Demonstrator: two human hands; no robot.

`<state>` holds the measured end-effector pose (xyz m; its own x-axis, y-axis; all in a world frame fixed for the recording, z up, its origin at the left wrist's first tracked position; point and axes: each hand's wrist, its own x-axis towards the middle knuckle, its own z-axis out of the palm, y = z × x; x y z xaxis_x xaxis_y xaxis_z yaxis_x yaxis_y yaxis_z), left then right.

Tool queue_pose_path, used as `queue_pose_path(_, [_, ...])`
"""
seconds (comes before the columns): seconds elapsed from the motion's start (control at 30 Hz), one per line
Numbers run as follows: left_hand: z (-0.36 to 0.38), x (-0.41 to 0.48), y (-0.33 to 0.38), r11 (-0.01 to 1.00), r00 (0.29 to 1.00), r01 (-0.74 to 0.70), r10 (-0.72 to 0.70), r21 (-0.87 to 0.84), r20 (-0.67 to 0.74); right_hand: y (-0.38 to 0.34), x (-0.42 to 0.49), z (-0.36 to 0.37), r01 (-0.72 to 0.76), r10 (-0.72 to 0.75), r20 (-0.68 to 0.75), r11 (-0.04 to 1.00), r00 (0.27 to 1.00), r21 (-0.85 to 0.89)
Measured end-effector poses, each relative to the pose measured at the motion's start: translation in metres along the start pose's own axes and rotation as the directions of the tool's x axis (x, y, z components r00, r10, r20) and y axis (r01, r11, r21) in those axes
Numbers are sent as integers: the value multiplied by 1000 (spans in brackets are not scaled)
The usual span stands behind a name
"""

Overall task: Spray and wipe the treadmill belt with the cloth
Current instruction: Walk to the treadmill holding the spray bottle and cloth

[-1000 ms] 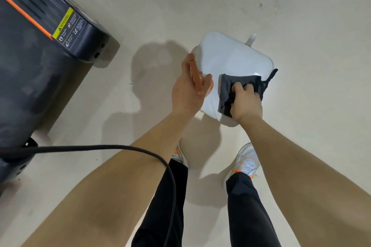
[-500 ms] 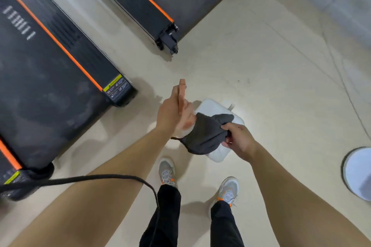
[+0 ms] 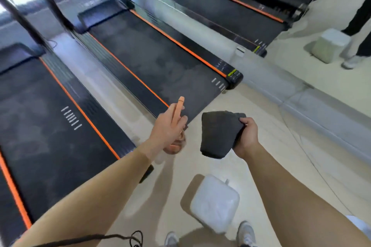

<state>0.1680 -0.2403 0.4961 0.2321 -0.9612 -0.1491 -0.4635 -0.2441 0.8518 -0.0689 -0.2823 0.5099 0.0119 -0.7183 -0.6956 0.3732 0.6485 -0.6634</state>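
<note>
The person stands on a pale floor (image 3: 271, 126) at the near end of a row of treadmills. The left hand (image 3: 169, 126) grips an orange spray bottle (image 3: 179, 107). Its top sticks up past the fingers, and its rounded lower part shows below the palm. The bottle is held in the air above the near left corner of the middle treadmill.

The right hand (image 3: 247, 136) is clenched round one edge of a dark grey cloth (image 3: 217, 134). The cloth hangs folded from the grip, just right of the bottle and apart from it, and touches nothing else. It hangs over the floor, just off the near end of the treadmill belt (image 3: 152, 60).

That belt is black and runs away to the far left between orange side stripes, with patchy dull marks on it. A second treadmill (image 3: 40, 116) lies to its left, under the left forearm.

A white box (image 3: 214, 202) sits on the floor near the person's shoes (image 3: 246, 232), below the cloth. A thin black cord (image 3: 90, 237) crosses the near edge of the view.
</note>
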Motion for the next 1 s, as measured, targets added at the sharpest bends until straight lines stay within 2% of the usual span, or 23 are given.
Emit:
queue_pose_path(0.1, [-12,30,39,998,997,-5,1,-61,-73,-59,9,23,28,-29,53,1000,998,5])
queue_pose_path(0.23, [-2,75,88,987,995,29,-44,-160,-89,-134,35,41,-5,-5,199,999,980,47])
queue_pose_path(0.37, [33,122,139,951,977,65,-122,-303,-173,-209,70,43,-31,23,304,999,952,20])
queue_pose_path(0.53, [86,177,195,918,943,90,-203,-386,-264,-288,102,55,-73,76,431,997,899,-24])
queue_pose_path(0.63, [104,208,221,950,920,95,-198,-299,-337,-315,127,71,-99,129,491,991,862,-87])
queue_pose_path(0.77, [100,247,248,949,909,54,-176,-311,-377,-343,153,106,-118,182,549,982,816,-150])
queue_pose_path(0.9, [81,294,255,935,924,41,-169,-351,-344,-360,182,157,-33,181,583,966,792,-255])
queue_pose_path(1.0, [55,337,242,929,903,47,-197,-367,-381,-367,221,204,27,188,605,944,774,-329])
